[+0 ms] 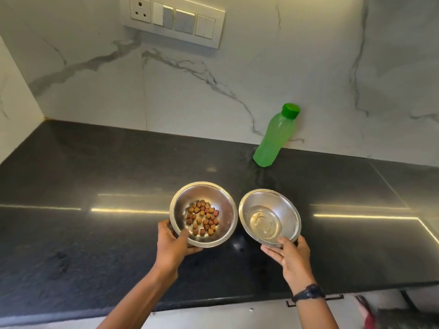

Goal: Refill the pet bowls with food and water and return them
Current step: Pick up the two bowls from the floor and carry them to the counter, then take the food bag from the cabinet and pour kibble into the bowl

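Two steel bowls are sitting side by side near the counter's [71, 176] front edge. The left hand [172, 243] is pinching the kibble bowl [223, 236] rim (thumb inside), while the right hand [291, 255] is pinching the water bowl [288, 211] rim.

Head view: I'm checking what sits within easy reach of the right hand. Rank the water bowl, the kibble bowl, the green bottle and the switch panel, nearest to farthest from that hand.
1. Water bowl: held at its near rim by the right hand.
2. Kibble bowl: beside it, in the left hand.
3. Green bottle: at the backsplash.
4. Switch panel: high on the wall.
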### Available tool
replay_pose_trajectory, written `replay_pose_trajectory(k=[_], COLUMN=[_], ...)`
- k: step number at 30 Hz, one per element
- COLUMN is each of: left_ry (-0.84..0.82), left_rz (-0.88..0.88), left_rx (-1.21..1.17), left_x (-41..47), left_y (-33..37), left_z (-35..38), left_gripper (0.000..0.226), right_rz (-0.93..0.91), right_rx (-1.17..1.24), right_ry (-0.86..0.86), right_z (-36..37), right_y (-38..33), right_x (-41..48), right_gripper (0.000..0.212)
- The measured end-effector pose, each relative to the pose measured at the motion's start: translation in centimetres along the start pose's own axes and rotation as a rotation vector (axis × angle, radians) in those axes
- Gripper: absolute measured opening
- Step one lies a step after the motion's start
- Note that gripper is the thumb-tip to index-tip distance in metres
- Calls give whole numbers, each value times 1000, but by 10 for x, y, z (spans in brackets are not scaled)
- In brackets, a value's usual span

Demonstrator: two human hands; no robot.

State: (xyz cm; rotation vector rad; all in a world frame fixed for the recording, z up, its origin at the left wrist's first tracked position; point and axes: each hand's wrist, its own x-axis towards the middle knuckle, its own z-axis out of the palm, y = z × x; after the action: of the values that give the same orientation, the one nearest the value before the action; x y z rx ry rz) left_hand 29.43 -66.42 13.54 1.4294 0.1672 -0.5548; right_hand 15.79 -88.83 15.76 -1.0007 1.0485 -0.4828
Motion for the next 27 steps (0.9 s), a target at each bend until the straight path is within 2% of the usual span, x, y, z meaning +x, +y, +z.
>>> replay_pose_trajectory(k=[10, 21, 27], left_ry=[105, 170, 140], left_rz=[-25, -27, -14], left_rx=[-40, 3, 38], left_x=[11, 11, 14], left_y=[-7, -12, -12], left_z=[46, 46, 37], left_gripper=[39, 37, 39], right_rz=[59, 108, 99], right_rx=[6, -1, -16], right_ry=[-65, -134, -135], right_z=[-22, -20, -13], right_y=[-12, -10, -7], right_x=[42, 51, 51], right_gripper=[64, 62, 57])
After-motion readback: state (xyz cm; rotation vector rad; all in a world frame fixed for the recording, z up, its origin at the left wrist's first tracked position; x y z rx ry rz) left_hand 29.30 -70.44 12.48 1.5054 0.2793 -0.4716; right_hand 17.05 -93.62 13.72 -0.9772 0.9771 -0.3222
